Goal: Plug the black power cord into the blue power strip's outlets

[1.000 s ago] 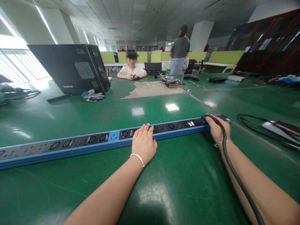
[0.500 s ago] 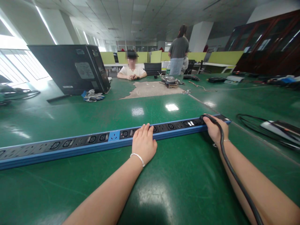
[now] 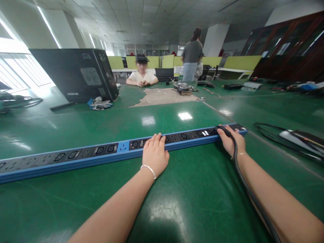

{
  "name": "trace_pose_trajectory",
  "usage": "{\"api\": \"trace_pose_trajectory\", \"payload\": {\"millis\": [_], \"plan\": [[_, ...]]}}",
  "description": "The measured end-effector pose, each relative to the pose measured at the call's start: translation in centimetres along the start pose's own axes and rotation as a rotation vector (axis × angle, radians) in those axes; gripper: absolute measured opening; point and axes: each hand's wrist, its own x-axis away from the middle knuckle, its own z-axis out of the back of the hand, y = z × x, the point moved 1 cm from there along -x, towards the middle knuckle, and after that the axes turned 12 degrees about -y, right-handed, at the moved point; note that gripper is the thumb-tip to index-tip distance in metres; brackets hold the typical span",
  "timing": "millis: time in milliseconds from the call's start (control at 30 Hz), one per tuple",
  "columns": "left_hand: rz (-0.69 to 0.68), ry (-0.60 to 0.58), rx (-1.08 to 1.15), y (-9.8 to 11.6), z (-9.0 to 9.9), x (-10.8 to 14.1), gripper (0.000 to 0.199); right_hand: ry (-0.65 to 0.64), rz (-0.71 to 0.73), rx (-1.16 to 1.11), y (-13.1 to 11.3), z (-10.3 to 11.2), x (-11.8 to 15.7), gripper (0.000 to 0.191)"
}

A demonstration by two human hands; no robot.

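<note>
A long blue power strip (image 3: 123, 146) with black sockets lies slantwise across the green table, running out of view at the left. My left hand (image 3: 156, 153) lies over its middle, fingers across the top to the far edge and thumb at the near side. Close to the strip's right end, my right hand (image 3: 232, 140) is closed around the plug end of a black power cord (image 3: 236, 158). The plug sits against the strip's top face; fingers partly hide it, so how deep it sits cannot be seen. The cord trails along my right forearm.
A black computer case (image 3: 73, 76) stands at the left, with work gloves (image 3: 100, 103) before it. Coiled cables and a white-and-black device (image 3: 298, 138) lie at the right. Across the table sits a person (image 3: 142, 76); another person (image 3: 191, 54) stands farther back.
My right hand has shifted slightly left and its fingers have spread a little over the strip. The cord has swung slightly left. My left hand has stayed put.
</note>
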Motion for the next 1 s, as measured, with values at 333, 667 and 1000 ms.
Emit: {"api": "trace_pose_trajectory", "payload": {"millis": [333, 667, 1000], "plan": [[0.001, -0.005, 0.002, 0.0, 0.0, 0.0, 0.049, -0.066, -0.027, 0.061, -0.2, 0.2, 0.4, 0.046], [-0.001, 0.004, 0.011, 0.0, 0.1, 0.0, 0.048, 0.045, -0.014, 0.004, -0.1, -0.4, 0.5, 0.043], [0.006, 0.008, 0.019, 0.2, 0.1, 0.1, 0.047, 0.243, -0.059, -0.230, -1.1, 0.4, 0.5, 0.046]]}}
